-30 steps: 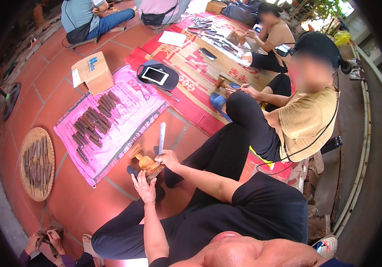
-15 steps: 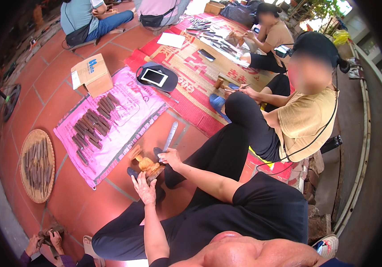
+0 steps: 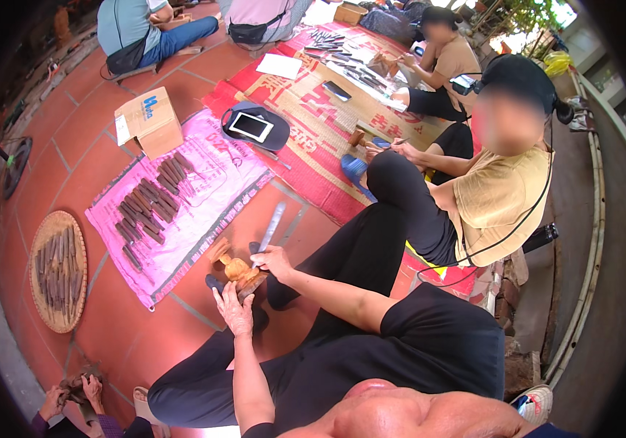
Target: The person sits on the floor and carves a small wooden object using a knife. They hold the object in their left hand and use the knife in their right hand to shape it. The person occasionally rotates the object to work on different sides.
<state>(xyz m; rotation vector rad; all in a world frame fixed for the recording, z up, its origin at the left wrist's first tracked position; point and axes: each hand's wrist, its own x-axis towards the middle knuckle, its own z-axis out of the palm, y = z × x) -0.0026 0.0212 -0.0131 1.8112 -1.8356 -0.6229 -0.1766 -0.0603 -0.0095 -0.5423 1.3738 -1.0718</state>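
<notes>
Between my legs stands a yellowish carved wooden figure (image 3: 237,269), low over the tiled floor. My left hand (image 3: 235,312) holds it from the near side, with fingers against its lower part. In my right hand (image 3: 273,263) is a long, slim, pale grey carving tool (image 3: 272,225), its upper end pointing away from me. The tool's lower end meets the right side of the figure; its exact tip is too small to make out. Dark footwear (image 3: 213,282) shows beside the figure.
Rows of dark wooden-handled tools (image 3: 148,206) lie on a pink sack (image 3: 203,171) ahead, near a cardboard box (image 3: 148,124). A round woven tray (image 3: 83,288) with similar pieces is at left. One co-worker (image 3: 502,197) sits close on my right; another's hands (image 3: 75,390) show lower left.
My right hand and the carving tool have shifted slightly left, toward the wooden figure. My left hand stays on the figure.
</notes>
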